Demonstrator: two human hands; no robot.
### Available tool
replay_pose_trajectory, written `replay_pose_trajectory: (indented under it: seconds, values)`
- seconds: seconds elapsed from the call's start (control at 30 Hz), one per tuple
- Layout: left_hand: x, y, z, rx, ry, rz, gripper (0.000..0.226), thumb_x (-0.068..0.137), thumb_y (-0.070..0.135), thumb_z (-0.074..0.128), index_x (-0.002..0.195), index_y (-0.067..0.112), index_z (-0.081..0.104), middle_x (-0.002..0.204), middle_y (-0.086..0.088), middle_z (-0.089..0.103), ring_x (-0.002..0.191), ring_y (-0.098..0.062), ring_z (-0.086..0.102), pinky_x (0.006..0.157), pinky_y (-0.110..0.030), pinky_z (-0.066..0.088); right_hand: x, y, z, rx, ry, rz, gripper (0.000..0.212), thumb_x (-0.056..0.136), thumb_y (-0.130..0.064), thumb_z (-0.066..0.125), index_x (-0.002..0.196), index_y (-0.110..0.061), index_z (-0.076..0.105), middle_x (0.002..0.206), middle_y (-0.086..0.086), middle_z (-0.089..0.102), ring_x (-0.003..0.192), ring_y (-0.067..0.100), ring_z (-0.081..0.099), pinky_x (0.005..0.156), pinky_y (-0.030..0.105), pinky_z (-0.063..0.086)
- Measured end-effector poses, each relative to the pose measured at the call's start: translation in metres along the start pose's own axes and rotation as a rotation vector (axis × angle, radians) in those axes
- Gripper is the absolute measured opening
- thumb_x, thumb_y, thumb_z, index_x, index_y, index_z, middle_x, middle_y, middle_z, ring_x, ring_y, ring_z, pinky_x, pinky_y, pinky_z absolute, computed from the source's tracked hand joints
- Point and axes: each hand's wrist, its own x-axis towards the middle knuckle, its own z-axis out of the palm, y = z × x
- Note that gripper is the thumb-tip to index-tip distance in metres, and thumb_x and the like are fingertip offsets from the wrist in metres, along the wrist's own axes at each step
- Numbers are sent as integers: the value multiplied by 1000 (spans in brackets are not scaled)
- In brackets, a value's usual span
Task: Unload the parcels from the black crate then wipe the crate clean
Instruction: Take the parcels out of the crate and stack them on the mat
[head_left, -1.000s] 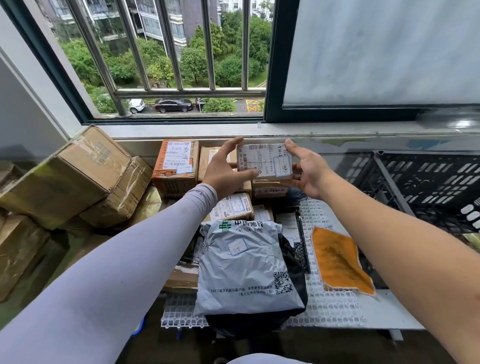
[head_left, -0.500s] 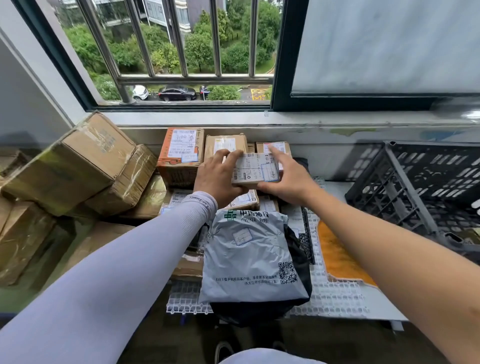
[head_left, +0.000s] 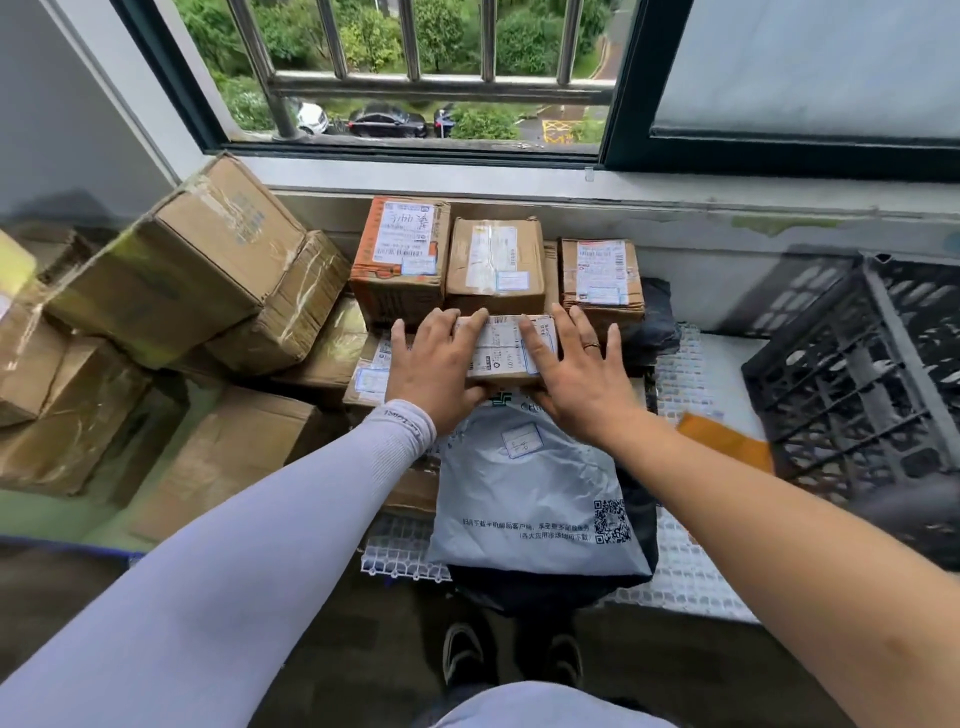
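Fingers of both the left hand (head_left: 436, 364) and right hand (head_left: 576, 371) lie flat, pressing the small labelled parcel (head_left: 506, 348) down.

left hand (head_left: 434, 371), right hand (head_left: 579, 371), fingers seemingly flat

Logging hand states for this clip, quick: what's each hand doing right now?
Left hand: open, straight fingers pressing on the small labelled box.
Right hand: open, fingers flat on the same box.

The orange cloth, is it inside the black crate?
No, the orange cloth lies on the white mat beside the black crate.
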Motion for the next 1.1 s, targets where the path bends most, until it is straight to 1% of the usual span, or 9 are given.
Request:
replay_pose_trajectory:
  seconds: [0.1,0.2,0.3,0.43,0.53,0.63,0.77,0.93,1.1]
  values:
    - [-2,-5,9,22,-51,4,99,91,53,68,164,34,3,170,-8,16,158,-28,10,125,-61,4,4,-3,12,5,-18,1,91,103,-53,46,157,-37,-25,169,12,-12,156,33,-11,121,70,-2]
    - [1,-8,19,75,-84,18,94,97,58,55,164,33,-7,173,-9,1,160,-30,0,124,-61,0,10,-5,18,18,-42,27,90,103,-51,47,160,-35,-20,170,12,-12,157,33,-11,121,69,-3]
    - [3,-12,31,107,-96,30,89,101,62,44,164,31,-11,173,-9,-7,159,-31,-5,124,-62,-1,17,-6,23,29,-73,46,88,103,-53,45,160,-34,-19,171,13,-11,157,32,-11,121,68,-5]
    - [8,-17,44,91,-100,24,89,100,63,43,163,32,-11,173,-9,-10,159,-31,-6,122,-63,-3,25,-6,28,37,-82,52,87,102,-56,43,160,-35,-19,171,12,-10,158,32,-9,121,67,-5]
    - [15,-22,46,79,-108,40,87,100,65,41,164,34,-9,173,-8,-10,159,-31,-6,122,-65,-4,29,-5,26,51,-71,59,87,101,-55,46,162,-36,-13,171,12,-6,158,32,-4,121,68,-1]
    - [20,-27,46,53,-103,55,84,100,67,37,164,35,-7,173,-8,-9,159,-30,-7,122,-65,-6,31,-6,24,64,-71,76,86,101,-54,47,162,-36,-10,172,11,-6,158,32,-4,122,67,0]
    - [24,-30,44,38,-78,62,76,102,67,29,164,39,-4,173,-7,-10,159,-30,-9,121,-65,-10,37,-11,21,71,-65,102,81,103,-56,43,163,-36,-8,172,11,-5,158,33,-5,122,68,0]
    - [30,-36,48,91,-7,92,63,106,60,24,163,44,3,174,-3,-2,159,-32,-3,121,-67,-9,42,-21,18,50,-71,172,75,106,-49,39,162,-38,-9,172,8,-5,158,33,-5,122,67,2]
    - [34,-38,48,80,8,87,63,105,61,25,162,47,3,174,-4,1,159,-34,0,120,-67,-9,39,-28,14,40,-96,223,76,106,-52,39,162,-37,-11,172,5,-9,158,34,-7,122,67,-1]
